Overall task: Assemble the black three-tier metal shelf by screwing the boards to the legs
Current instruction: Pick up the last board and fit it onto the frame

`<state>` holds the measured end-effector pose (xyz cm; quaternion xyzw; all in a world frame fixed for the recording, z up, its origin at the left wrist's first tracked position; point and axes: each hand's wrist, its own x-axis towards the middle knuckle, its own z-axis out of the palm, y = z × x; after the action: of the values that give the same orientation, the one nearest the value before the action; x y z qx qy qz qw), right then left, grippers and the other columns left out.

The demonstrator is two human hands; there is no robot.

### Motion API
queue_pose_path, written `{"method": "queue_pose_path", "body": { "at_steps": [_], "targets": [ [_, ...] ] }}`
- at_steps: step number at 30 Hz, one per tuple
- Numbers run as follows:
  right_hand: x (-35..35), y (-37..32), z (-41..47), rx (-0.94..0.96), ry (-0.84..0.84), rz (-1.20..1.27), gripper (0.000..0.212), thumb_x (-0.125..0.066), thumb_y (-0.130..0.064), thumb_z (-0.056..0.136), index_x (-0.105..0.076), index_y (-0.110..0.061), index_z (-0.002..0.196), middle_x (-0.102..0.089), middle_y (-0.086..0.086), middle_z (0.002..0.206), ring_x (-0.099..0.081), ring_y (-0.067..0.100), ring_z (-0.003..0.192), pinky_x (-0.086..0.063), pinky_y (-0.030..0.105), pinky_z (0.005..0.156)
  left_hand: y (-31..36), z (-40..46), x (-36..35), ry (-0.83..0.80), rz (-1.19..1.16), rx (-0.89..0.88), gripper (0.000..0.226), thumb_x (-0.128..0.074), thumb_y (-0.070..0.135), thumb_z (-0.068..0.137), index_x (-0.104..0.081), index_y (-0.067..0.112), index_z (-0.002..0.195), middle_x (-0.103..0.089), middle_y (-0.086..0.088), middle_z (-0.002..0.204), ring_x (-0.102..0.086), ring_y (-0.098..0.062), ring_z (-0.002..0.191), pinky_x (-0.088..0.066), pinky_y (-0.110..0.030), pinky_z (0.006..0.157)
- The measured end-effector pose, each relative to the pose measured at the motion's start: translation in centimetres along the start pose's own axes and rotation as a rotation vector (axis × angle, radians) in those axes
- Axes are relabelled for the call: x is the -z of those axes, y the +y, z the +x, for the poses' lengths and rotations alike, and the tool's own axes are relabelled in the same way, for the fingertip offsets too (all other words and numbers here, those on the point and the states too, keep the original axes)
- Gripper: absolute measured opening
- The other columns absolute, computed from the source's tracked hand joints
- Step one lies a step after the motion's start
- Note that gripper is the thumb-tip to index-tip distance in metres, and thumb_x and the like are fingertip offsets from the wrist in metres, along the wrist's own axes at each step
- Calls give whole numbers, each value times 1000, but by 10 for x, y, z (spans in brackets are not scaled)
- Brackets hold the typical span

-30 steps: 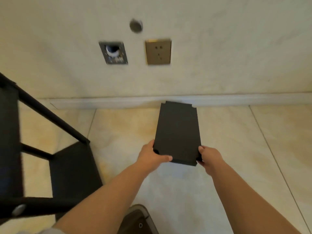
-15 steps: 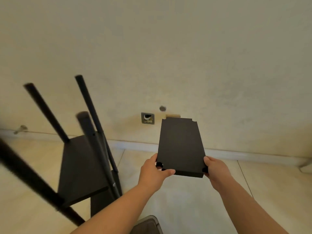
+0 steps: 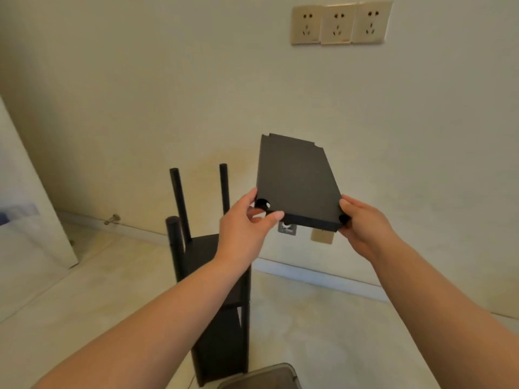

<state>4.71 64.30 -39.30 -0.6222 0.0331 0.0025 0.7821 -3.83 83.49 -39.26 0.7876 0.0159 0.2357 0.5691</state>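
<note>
You hold the black board (image 3: 295,181) in the air with both hands, to the right of the part-built shelf (image 3: 219,290).

Your left hand (image 3: 244,231) grips the board's near left corner, thumb curled over the top face beside the round corner notch, fingers underneath. Your right hand (image 3: 362,223) grips the near right corner, its fingers wrapped round the edge. The board tilts with its far end raised toward the wall (image 3: 140,94). The shelf stands on the floor (image 3: 323,318) below your left forearm, with three bare leg tops (image 3: 223,189) rising above its upper fitted board. Three sockets (image 3: 338,22) sit high on the wall at far right; a grey bin rim (image 3: 264,374) shows at the near edge.
</note>
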Motion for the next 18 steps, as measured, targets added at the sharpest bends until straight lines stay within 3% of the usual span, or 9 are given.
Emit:
{"method": "queue_pose_path", "body": {
  "at_steps": [5, 9, 14, 18],
  "targets": [
    [-79, -12, 3, 9, -154, 12, 28, -44, -6, 98, -57, -7, 123, -63, 9, 111, -61, 18, 92, -49, 29, 79, 0, 9, 63, 195, 79, -35, 60, -69, 36, 82, -44, 33, 137, -53, 27, 110, -50, 15, 93, -34, 1, 75],
    [-130, 1, 8, 21, -236, -79, 30, -45, -10, 98, -58, -11, 126, -65, 4, 115, -61, 18, 104, -49, 33, 92, -22, 15, 94, 311, 115, 12, 62, -68, 40, 82, -42, 34, 138, -47, 28, 113, -43, 7, 108, -34, -16, 92],
    [-157, 11, 24, -12, -277, -138, 39, -52, -13, 96, -49, -16, 134, -60, 4, 121, -60, 21, 108, -49, 34, 93, -51, 24, 107, 364, 55, 110, 62, -68, 37, 82, -42, 30, 137, -53, 20, 120, -51, -3, 113, -38, -18, 89],
    [-166, 22, 32, -97, -327, -142, 40, -53, -12, 95, -49, -13, 135, -63, 5, 117, -61, 20, 99, -49, 29, 78, -65, 30, 107, 379, 7, 161, 59, -68, 34, 83, -42, 29, 136, -55, 13, 123, -57, -2, 93, -43, -13, 80]
  ]
}}
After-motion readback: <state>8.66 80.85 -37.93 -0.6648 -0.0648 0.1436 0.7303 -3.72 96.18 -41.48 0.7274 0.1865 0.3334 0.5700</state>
